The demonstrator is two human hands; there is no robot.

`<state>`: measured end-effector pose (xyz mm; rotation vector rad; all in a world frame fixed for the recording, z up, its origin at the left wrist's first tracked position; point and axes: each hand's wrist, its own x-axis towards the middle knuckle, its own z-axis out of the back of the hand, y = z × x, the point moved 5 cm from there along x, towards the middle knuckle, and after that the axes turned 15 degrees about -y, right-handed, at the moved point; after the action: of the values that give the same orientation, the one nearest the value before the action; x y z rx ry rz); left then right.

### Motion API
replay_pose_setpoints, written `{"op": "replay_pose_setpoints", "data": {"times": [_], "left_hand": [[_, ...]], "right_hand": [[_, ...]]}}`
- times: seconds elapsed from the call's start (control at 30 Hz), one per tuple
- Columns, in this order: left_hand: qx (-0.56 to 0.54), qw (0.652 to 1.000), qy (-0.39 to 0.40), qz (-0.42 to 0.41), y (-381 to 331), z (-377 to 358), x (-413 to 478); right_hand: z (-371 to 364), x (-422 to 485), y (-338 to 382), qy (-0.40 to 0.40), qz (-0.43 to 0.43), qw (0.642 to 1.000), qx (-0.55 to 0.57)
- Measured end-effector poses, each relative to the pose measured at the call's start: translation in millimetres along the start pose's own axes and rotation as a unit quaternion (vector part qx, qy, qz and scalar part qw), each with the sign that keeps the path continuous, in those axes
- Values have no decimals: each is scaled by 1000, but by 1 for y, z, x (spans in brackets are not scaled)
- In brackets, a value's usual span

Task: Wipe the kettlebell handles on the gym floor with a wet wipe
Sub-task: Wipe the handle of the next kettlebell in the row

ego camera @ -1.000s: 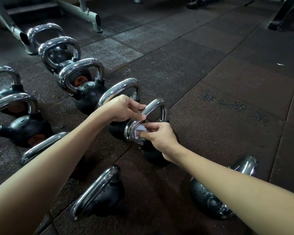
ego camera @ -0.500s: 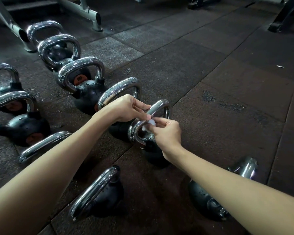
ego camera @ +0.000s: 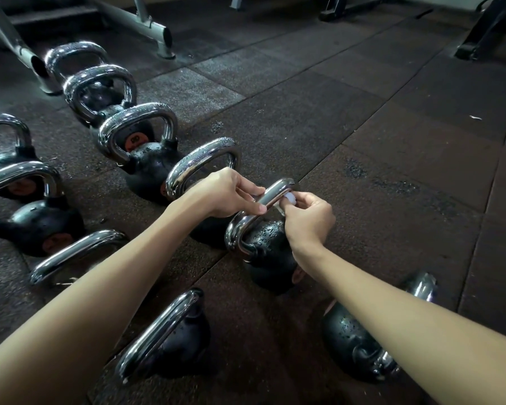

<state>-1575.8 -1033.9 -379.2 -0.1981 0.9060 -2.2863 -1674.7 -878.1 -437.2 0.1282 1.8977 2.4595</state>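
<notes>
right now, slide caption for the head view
Right hand rubs a wipe along a kettlebell handle; left hand steadies it.

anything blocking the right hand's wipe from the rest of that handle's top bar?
Partly. The left hand pinches the chrome handle just left of the wet wipe held in the right hand, so its fingers cover that stretch. Rightward, nothing visible blocks.

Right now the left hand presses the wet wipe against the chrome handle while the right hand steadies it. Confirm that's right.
Not quite: the hands are swapped. In the head view the right hand pinches the white wet wipe against the chrome handle, while the left hand steadies that handle with its fingertips. The rest stands: one hand wipes, the other steadies.
</notes>
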Motion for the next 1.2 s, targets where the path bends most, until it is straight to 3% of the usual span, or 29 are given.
{"op": "replay_pose_setpoints", "data": {"times": [0.37,0.63,0.93,1.2], "left_hand": [[43,998,-34,-17,-3,-3,3],[53,997,-48,-10,7,-1,7],[57,997,-55,-17,3,-2,3],[74,995,-54,-32,-21,-10,-10]], "right_hand": [[3,4,-8,-42,-33,996,-66],[7,10,-7,-33,33,996,-73],[9,13,-5,-34,16,996,-86],[21,7,-23,-30,-48,989,-137]]}}
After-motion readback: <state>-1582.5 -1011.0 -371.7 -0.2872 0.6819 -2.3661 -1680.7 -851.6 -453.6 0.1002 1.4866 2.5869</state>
